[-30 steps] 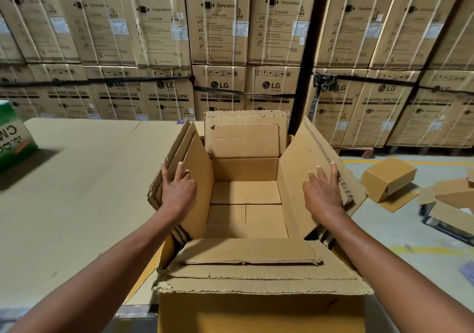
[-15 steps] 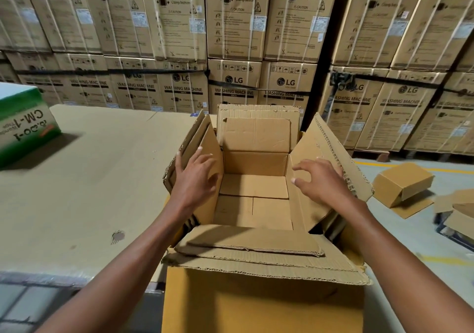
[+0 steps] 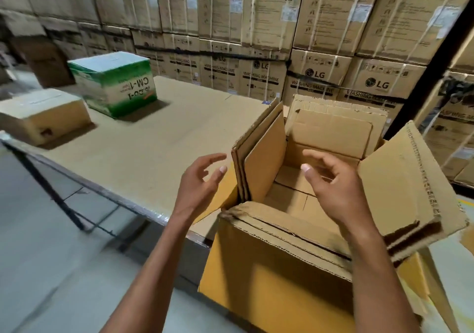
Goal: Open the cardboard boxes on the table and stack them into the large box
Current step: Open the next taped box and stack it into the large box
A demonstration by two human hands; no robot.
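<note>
Two bare hands, left hand (image 3: 198, 187) and right hand (image 3: 333, 189), grip wide and empty, over large open brown cardboard box (image 3: 277, 276) off worktop's (image 3: 159, 150) near right corner, green-and-white printed carton (image 3: 115, 84) and plain tan cardboard box (image 3: 43, 114) near worktop's far left edge

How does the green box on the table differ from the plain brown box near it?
The green box is printed green and white with lettering; the brown box is plain. The green one stands taller; the brown one is lower. The green one lies farther from the table's near edge. Both are closed.
</note>
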